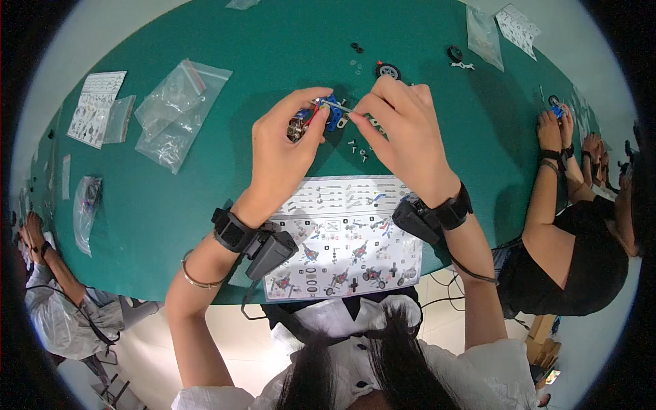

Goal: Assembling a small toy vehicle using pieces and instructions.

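My left hand is closed around a small blue toy model with red and metal parts, gripping it between thumb and fingers. From the right, my right hand pinches a thin grey rod that reaches across the top of the blue piece; its exact kind is not clear. Fingers hide much of the model. Just below the hands lie several small screws. A black-tyred wheel sits beyond my right hand. Nearest my body is a printed instruction sheet with assembly pictures.
Clear plastic bags and a folded leaflet lie at the left on the green table. Small black rings lie at the far middle. Another tyre is farther right. Other people's hands work at the right edge.
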### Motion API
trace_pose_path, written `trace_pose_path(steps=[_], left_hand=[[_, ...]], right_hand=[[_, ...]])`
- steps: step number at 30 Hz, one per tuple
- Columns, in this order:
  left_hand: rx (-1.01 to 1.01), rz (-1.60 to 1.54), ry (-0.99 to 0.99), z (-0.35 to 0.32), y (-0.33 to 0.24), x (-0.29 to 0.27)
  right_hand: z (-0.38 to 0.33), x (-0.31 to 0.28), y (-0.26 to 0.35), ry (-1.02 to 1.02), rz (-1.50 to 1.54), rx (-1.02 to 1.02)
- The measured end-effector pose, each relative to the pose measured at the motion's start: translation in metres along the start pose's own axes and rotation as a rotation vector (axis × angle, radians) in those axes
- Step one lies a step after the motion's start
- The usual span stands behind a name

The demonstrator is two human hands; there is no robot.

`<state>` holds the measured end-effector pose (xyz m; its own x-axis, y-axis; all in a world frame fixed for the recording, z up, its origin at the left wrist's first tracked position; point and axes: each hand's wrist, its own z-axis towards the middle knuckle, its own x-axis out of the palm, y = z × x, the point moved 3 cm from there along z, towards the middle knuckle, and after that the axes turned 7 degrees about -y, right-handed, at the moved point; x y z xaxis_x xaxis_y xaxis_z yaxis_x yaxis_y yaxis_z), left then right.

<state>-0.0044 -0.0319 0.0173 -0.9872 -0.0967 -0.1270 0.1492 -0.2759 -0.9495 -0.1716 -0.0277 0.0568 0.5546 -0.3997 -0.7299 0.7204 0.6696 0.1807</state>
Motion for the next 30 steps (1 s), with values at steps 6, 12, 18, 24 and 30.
trace_pose_path(steps=[6, 12, 18, 24, 30], left_hand=[[0.040, 0.043, 0.008, 0.000, 0.002, -0.002], [0.023, 0.008, -0.049, -0.001, 0.006, -0.003], [0.010, -0.017, -0.072, -0.001, 0.007, -0.003], [-0.053, 0.021, -0.047, -0.001, 0.006, -0.003], [0.035, 0.070, -0.020, 0.000, 0.008, -0.004]], right_hand=[[0.002, -0.002, 0.001, -0.002, 0.042, 0.071], [-0.003, 0.006, -0.003, 0.202, 0.523, 0.593], [-0.011, 0.014, -0.010, 0.362, 0.916, 0.799], [-0.011, 0.015, -0.009, 0.270, 0.735, 0.674], [-0.002, 0.001, 0.000, 0.139, 0.058, -0.008]])
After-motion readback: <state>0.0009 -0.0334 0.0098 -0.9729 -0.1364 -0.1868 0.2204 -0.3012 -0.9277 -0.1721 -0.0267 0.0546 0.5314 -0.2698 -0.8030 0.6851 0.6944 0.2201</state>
